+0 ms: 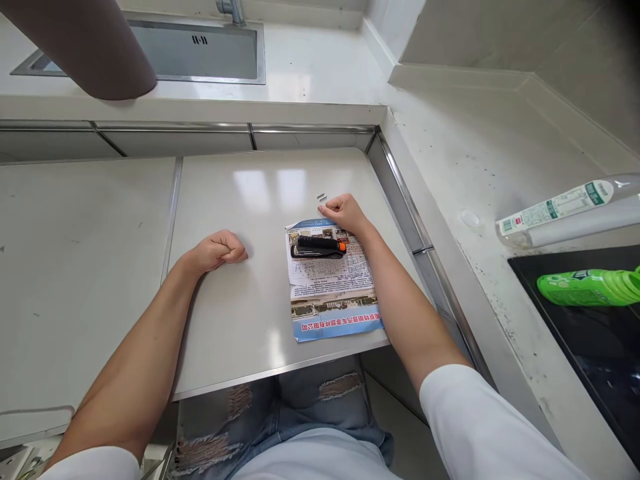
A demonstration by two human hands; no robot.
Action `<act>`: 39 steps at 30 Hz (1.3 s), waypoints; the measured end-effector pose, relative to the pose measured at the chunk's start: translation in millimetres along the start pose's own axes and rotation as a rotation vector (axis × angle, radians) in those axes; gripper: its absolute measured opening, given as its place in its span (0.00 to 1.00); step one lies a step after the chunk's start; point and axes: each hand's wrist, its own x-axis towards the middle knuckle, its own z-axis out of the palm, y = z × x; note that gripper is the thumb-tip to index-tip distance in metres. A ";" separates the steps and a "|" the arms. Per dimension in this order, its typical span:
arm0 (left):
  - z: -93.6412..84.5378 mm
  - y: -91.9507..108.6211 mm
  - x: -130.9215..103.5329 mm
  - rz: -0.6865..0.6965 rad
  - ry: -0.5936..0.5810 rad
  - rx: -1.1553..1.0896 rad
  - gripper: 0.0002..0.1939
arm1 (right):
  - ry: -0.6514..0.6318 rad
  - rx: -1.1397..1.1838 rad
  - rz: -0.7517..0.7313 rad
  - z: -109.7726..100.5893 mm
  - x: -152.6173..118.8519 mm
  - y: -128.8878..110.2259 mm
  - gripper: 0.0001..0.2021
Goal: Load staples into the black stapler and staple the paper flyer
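Stapler (318, 247) lay on paper (333, 313), perhaps weighting it.
Left hand (220, 251) and right hand (346, 213) were balled, contents hidden; staples (321, 197) sat at the latter's ten o'clock.

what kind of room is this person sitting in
Most likely a kitchen: a metal sink with a faucet is set into the counter, and a black glass panel, apparently a cooktop, is at right.

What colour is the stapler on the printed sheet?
Black, with an orange part at its right end; the stapler shows in the head view.
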 end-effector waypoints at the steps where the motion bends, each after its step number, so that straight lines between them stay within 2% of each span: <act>1: 0.2 0.4 0.0 0.000 -0.001 0.003 0.15 | -0.007 -0.028 -0.001 0.3 -0.2 -0.4 0.26; 11: -2.1 -1.0 1.3 0.020 -0.015 -0.020 0.16 | -0.106 -0.451 0.021 7.8 -4.3 -15.3 0.24; 15: -2.9 -1.9 2.6 0.057 -0.062 -0.026 0.14 | -0.084 -0.457 0.002 6.6 -6.2 -17.2 0.19; 19: -3.4 -3.8 2.4 0.089 -0.073 -0.031 0.13 | -0.010 -0.334 -0.153 -2.2 -10.6 -15.7 0.12; 22: -3.0 -5.5 3.3 0.100 -0.071 -0.047 0.13 | -0.041 -0.328 -0.177 -8.2 -15.7 -11.2 0.23; 24: -2.9 -6.4 4.3 0.093 -0.074 -0.059 0.13 | -0.132 -0.363 -0.133 -7.8 -18.3 -7.6 0.33; 26: -4.7 -7.1 3.8 0.103 -0.056 -0.087 0.14 | -0.226 -0.409 -0.098 -2.4 -18.8 -5.3 0.37; 28: -9.2 -6.7 0.3 0.220 0.055 -0.194 0.17 | -0.267 -0.466 -0.078 7.6 -16.8 -5.9 0.35; 29: -12.1 -5.8 -2.7 0.323 0.161 -0.282 0.19 | -0.270 -0.496 -0.068 14.0 -15.0 -7.8 0.33; 32: -20.1 0.7 -14.7 0.637 0.579 -0.593 0.25 | -0.266 -0.567 -0.018 36.4 -8.2 -21.2 0.32; 34: -22.9 7.3 -21.9 0.735 0.795 -0.734 0.25 | -0.271 -0.594 0.021 52.9 -2.6 -36.3 0.33; 36: -24.2 13.6 -27.0 0.777 0.899 -0.803 0.25 | -0.280 -0.605 0.045 71.0 5.1 -54.6 0.33; 39: -29.2 18.4 -35.3 0.850 0.910 -0.827 0.25 | -0.286 -0.588 0.064 100.7 23.0 -83.9 0.33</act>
